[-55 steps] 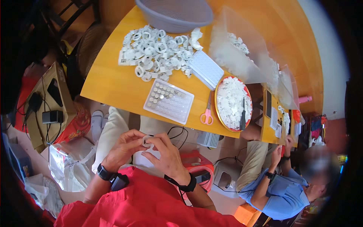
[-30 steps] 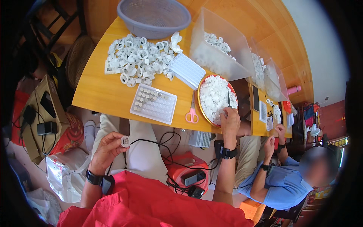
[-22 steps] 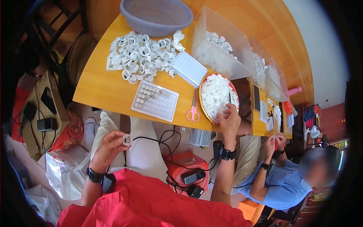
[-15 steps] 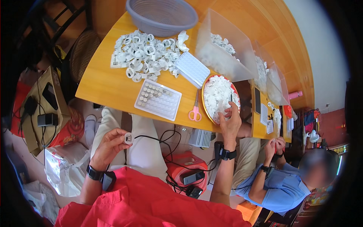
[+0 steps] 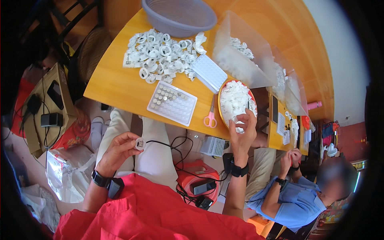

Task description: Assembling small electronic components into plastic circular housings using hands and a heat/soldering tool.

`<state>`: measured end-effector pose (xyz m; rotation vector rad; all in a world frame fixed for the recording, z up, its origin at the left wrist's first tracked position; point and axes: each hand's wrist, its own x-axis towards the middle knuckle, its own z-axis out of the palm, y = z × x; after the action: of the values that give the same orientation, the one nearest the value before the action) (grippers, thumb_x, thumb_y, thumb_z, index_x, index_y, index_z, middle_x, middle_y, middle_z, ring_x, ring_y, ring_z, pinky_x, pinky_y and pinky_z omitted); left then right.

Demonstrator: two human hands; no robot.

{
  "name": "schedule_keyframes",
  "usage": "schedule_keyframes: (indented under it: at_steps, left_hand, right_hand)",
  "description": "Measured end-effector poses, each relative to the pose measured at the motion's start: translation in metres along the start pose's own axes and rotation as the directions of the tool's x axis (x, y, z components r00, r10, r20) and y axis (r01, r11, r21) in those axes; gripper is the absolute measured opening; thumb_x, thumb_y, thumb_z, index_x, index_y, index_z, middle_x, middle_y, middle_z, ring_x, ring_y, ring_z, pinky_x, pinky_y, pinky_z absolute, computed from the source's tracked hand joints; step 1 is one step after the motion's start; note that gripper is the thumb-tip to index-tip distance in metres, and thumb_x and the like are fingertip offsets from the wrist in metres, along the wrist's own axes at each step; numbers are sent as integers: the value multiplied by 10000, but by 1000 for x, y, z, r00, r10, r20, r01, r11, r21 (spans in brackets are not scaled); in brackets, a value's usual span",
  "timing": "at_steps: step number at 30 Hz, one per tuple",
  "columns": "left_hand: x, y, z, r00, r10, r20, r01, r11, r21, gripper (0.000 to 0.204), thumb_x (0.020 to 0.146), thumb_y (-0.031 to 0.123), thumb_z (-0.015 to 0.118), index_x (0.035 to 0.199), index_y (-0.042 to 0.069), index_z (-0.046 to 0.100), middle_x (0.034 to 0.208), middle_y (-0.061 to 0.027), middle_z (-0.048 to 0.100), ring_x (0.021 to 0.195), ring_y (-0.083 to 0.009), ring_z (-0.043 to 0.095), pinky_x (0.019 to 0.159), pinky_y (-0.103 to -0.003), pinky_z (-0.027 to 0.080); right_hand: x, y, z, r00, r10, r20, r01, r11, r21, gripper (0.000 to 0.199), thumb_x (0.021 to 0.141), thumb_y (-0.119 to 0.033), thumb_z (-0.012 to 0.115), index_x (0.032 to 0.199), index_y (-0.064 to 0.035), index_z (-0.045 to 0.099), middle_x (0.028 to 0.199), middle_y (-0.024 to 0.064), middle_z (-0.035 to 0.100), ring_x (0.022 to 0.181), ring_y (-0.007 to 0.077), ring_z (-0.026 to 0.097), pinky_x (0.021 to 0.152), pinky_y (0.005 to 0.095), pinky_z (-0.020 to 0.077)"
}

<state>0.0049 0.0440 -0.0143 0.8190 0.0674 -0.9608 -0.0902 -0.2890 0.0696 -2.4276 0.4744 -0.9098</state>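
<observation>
My left hand [image 5: 117, 155], over my lap, pinches a small round white plastic part [image 5: 140, 143] with metal contacts between thumb and fingertips. My right hand [image 5: 243, 136] reaches over the near edge of a red and yellow bowl [image 5: 219, 105] heaped with small white pieces [image 5: 236, 96]. Its fingers are curved, with the thumb apart, and white shows in the gap; no held piece can be made out. A dark slim thing lies by the index fingertip, too small to name. Left of the bowl are pink-handled scissors [image 5: 210, 120] and a white tray [image 5: 182, 114] partly filled with round metal discs.
Many white ring-shaped parts [image 5: 160, 56] lie heaped behind the tray, near a second white tray [image 5: 209, 72]. A grey basket [image 5: 180, 24] and clear bins [image 5: 240, 60] stand farther back. Cables [image 5: 176, 146] hang below the table edge. A co-worker in blue [image 5: 294, 200] sits at right.
My right hand has drawn slightly back toward me, across the bowl's near edge. My left hand still holds the round white part. The whole view has shifted a little.
</observation>
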Motion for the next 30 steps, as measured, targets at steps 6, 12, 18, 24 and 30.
schedule_keyframes:
  at_steps: [6,12,18,24,30]
  left_hand:
    - [-2,3,5,999,1,48,-2,1000,23,173,878,112,548,1016,9,541,959,-90,602,846,-175,621,745,-268,529]
    - [-9,11,19,992,-7,123,7,1000,-2,199,881,124,544,1042,7,528,964,-81,582,859,-184,614,791,-303,521]
    - [-10,14,26,961,-58,270,76,995,-59,295,914,150,500,1167,-2,498,1075,-62,550,947,-168,592,857,-302,496]
    - [-6,6,20,959,-86,272,102,994,-45,290,912,145,500,1160,-6,510,1065,-63,561,909,-135,596,834,-276,494]
    - [-7,8,18,959,-98,268,117,991,-57,287,906,155,512,1147,-1,518,1015,-53,574,897,-127,592,826,-270,494]
  right_hand:
    - [-15,-51,21,959,-266,93,263,964,50,414,676,49,677,1057,11,521,875,126,585,643,202,576,564,295,470]
    - [-44,-82,48,955,-154,252,69,947,315,460,665,40,710,1078,4,511,917,124,616,721,188,619,644,283,509]
    - [-69,-108,77,909,-113,401,-123,847,517,488,682,76,679,1120,10,474,987,135,587,860,211,633,735,302,523]
    - [-76,-118,86,841,130,525,-524,434,733,420,762,79,588,1153,22,445,1035,132,568,919,238,623,782,323,517]
    - [-77,-94,85,531,274,802,-812,-105,574,231,887,-76,491,1087,32,530,958,135,610,888,237,633,718,297,529]
